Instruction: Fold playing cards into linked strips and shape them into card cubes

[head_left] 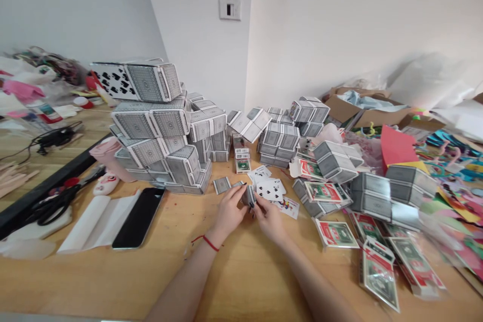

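Between my two hands, over the middle of the table, is a small bent playing card piece with a grey patterned back. My left hand, with a red string at the wrist, grips it from the left side. My right hand pinches its right edge; the fingertips partly hide it. Loose face-up cards lie just behind my right hand, and a joker card rests to their right. A face-down card lies beyond my left fingers.
Stacked blocks folded from cards rise at the left, with more blocks behind. Card boxes spread across the right. A phone, scissors and white paper lie left. An open cardboard box stands back right.
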`<state>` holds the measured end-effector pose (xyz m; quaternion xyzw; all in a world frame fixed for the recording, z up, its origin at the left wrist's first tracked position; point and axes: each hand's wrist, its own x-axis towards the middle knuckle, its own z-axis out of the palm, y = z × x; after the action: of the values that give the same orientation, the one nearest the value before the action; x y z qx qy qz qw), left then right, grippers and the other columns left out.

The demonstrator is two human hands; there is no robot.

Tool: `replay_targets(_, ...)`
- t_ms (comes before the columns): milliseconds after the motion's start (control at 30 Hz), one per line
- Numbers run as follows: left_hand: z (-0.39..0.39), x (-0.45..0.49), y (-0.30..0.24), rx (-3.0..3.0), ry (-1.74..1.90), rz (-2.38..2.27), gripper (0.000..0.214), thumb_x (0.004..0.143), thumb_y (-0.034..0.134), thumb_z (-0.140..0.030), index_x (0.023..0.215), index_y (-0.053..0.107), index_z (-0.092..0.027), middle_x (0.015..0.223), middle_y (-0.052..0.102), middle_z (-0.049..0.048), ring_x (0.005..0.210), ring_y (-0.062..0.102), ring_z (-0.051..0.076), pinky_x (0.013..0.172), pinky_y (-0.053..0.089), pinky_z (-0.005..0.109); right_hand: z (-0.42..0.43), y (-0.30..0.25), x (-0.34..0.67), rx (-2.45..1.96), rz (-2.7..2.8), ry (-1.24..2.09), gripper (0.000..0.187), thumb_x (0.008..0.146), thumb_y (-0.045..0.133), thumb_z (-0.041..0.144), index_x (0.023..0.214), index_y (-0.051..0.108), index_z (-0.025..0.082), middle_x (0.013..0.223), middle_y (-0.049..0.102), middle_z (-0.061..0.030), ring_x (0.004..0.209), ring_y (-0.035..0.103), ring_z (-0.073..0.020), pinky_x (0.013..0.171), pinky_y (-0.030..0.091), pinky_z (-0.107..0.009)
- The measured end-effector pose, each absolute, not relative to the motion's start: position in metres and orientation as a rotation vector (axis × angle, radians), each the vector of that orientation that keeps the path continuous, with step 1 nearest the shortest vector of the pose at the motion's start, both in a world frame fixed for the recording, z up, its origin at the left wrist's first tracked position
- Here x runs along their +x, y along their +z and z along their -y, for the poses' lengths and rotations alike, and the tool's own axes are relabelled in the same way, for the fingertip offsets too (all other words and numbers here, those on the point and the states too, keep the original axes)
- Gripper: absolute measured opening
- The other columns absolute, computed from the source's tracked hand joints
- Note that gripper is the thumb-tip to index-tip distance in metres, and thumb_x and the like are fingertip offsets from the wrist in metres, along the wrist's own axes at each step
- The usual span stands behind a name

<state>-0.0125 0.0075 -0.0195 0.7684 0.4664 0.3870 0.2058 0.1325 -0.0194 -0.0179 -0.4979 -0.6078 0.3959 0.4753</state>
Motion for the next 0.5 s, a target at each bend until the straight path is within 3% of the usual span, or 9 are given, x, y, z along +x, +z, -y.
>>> replay_targets(100, -0.006, -0.012, -0.020, 2.156, 1.070, -1.298, 0.053, 0.069, 0.059, -0.016, 0.120, 0.048, -0.023, 0.117, 0.052, 0.0074, 0.111, 0.047, 0.022, 0.097, 0.040, 0.041, 0.022, -0.018, 0.132, -1.239, 1.508, 0.979, 0.037, 0.079, 0.045, 0.024, 0.114, 0.057, 0.020, 0.054, 0.055, 0.0007, 0.044, 0.046, -0.0144, 0.048, 0.039, -0.026)
replay_targets(300, -0.006, -0.010, -0.019, 2.109, 1.077, -1.222, 0.055, 0.067, 0.064, -0.018, 0.119, 0.049, -0.026, 0.113, 0.052, 0.0057, 0.109, 0.047, 0.021, 0.096, 0.038, 0.038, 0.018, -0.019, 0.137, -1.221, 1.417, 1.112, 0.023, 0.077, 0.043, 0.023, 0.092, 0.060, 0.018, 0.044, 0.050, 0.0041, 0.039, 0.046, -0.0128, 0.044, 0.037, -0.024)
replay_targets(433, -0.009, -0.008, -0.015, 1.915, 1.105, -1.209, 0.041, 0.075, 0.055, -0.021, 0.115, 0.050, -0.024, 0.116, 0.051, 0.0061, 0.108, 0.049, 0.018, 0.091, 0.040, 0.032, 0.012, -0.022, 0.138, -1.188, 1.248, 1.276, 0.014, 0.076, 0.045, 0.028, 0.081, 0.051, 0.017, 0.042, 0.045, 0.0075, 0.031, 0.039, -0.0083, 0.036, 0.030, -0.020)
replay_targets(500, -0.009, -0.008, -0.014, 1.820, 1.107, -1.252, 0.029, 0.079, 0.049, -0.023, 0.107, 0.053, -0.020, 0.105, 0.057, 0.0063, 0.096, 0.054, 0.016, 0.082, 0.043, 0.029, 0.012, -0.022, 0.137, -1.157, 1.255, 1.349, 0.014, 0.075, 0.048, 0.032, 0.076, 0.048, 0.018, 0.041, 0.044, 0.0090, 0.030, 0.037, -0.0070, 0.034, 0.028, -0.018)
